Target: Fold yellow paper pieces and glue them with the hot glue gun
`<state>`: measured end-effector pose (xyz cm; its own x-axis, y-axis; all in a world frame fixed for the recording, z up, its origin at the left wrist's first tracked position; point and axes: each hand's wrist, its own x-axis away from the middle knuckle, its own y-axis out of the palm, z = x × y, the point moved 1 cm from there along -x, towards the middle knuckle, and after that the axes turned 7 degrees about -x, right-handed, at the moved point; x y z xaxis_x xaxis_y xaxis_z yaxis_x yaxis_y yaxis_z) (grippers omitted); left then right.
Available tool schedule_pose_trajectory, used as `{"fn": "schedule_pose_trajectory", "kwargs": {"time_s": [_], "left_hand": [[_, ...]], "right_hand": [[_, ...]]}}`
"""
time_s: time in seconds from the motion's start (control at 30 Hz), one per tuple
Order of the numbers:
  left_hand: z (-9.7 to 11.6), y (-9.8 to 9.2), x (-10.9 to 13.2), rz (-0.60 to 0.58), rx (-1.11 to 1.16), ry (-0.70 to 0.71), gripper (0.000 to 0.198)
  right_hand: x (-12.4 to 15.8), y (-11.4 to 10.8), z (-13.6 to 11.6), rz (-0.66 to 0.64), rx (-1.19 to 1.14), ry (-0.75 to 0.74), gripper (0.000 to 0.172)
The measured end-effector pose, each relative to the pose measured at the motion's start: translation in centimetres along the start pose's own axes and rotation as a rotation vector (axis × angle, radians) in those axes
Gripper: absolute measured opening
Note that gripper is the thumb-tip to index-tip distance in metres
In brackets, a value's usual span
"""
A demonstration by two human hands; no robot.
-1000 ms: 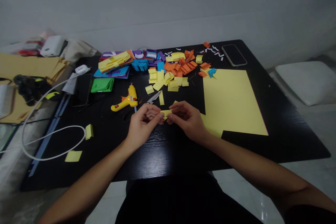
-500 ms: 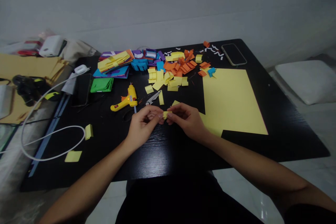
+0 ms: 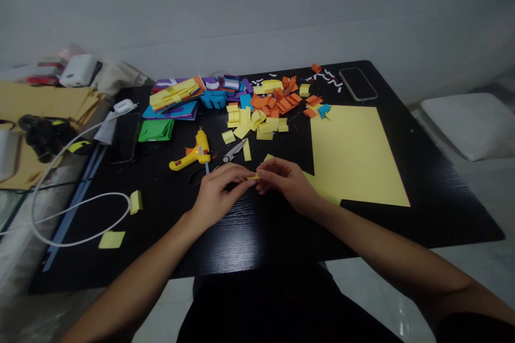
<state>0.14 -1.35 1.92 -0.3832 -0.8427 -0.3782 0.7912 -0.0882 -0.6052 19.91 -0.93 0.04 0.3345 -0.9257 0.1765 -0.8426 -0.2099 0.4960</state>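
Note:
Between my two hands is a small piece of yellow paper (image 3: 253, 176), mostly covered by fingers. My left hand (image 3: 219, 190) pinches its left end between thumb and fingers. My right hand (image 3: 287, 182) pinches the right end, fingers curled. Just beyond them lie scissors (image 3: 234, 151), their blades pointing away to the right and their handles partly behind my left hand. A yellow glue gun (image 3: 196, 151) rests left of the scissors. Farther back are loose yellow paper pieces (image 3: 242, 122) and a heap of folded orange paper pieces (image 3: 277, 102).
A large yellow sheet (image 3: 358, 155) covers the table's right part, with a phone (image 3: 358, 84) behind it. Green folded paper (image 3: 156, 129) and another phone (image 3: 125, 138) lie left. A white cable (image 3: 82, 243) loops near two yellow pieces. A white cushion (image 3: 470, 124) stands beyond the right edge.
The yellow paper between my fingers has tilted and now shows a thinner edge. My left hand's fingers have shifted forward over it; my right hand has barely moved.

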Motion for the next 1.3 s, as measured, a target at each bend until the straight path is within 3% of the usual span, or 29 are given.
{"fn": "schedule_pose_trajectory", "kwargs": {"time_s": [0.1,0.27,0.4,0.63,1.13,1.3], "left_hand": [[0.1,-0.1,0.1,0.027,-0.063,-0.004,0.011],[0.4,-0.3,0.2,0.055,-0.099,-0.053,0.011],[0.5,-0.2,0.2,0.048,-0.086,-0.071,0.013],[0.6,0.0,0.3,0.037,-0.056,-0.067,0.01],[-0.2,0.7,0.1,-0.06,0.329,-0.3,0.022],[-0.2,0.8,0.1,-0.056,0.316,-0.322,0.02]], "right_hand": [[0.2,0.2,-0.1,-0.014,0.045,-0.017,0.026],[0.6,0.3,0.0,0.039,0.287,-0.18,0.024],[0.7,0.3,0.1,0.047,0.331,-0.247,0.02],[0.8,0.4,0.0,0.028,0.322,-0.208,0.021],[0.5,0.1,0.3,0.034,0.371,-0.244,0.022],[0.5,0.1,0.3,0.008,0.424,-0.251,0.019]]}}
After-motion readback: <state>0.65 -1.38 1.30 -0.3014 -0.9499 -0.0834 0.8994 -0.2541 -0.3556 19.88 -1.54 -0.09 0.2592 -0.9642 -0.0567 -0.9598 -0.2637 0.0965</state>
